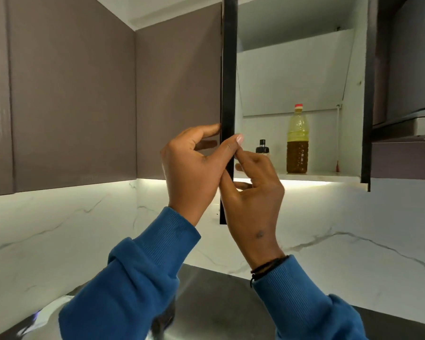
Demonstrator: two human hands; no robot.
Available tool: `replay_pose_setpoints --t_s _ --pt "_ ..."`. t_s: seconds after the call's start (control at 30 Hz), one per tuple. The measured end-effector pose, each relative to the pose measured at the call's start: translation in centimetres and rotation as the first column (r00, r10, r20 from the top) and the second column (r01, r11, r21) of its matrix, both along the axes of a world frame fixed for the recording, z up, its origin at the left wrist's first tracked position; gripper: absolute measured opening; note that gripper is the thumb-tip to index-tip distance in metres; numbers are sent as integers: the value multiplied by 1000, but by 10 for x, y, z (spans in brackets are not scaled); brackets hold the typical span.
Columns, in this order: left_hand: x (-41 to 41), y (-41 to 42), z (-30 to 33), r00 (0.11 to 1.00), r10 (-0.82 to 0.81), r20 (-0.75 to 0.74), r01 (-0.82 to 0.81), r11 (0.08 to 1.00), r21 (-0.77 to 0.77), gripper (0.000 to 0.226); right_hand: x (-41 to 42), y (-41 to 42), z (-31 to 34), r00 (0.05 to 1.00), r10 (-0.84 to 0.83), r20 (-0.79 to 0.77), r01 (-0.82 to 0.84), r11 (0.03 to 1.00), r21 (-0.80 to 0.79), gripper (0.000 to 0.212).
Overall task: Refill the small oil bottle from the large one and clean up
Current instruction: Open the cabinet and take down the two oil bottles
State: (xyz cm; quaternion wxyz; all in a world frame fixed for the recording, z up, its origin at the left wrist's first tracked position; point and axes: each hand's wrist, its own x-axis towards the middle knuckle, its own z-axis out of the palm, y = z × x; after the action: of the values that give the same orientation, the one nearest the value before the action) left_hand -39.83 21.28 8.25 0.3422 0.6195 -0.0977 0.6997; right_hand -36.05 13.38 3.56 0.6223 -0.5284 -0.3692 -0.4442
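Two hands meet at the dark edge of the open cabinet door (228, 94), seen edge-on. Left hand (194, 165) pinches that edge, thumb in front, fingertips behind. Right hand (253, 192) sits just beside it, fingers loosely curled, holding nothing visible. Inside, on the bottom shelf (329, 176), the large oil bottle (297, 141), red-capped and over half full, stands upright beside the small oil bottle (262, 147), partly hidden by the right hand.
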Motion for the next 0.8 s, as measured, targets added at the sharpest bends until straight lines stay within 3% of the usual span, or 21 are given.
replay_pose_setpoints --t_s 0.5,0.8 --pt "-51 85 -8 988 132 -79 -147 957 -248 34 -48 85 10 998 59 -3 -55 904 -423 40" --pt "-62 120 -12 964 212 -161 -253 916 -312 42 -50 109 7 999 34 7 -26 854 -519 42"
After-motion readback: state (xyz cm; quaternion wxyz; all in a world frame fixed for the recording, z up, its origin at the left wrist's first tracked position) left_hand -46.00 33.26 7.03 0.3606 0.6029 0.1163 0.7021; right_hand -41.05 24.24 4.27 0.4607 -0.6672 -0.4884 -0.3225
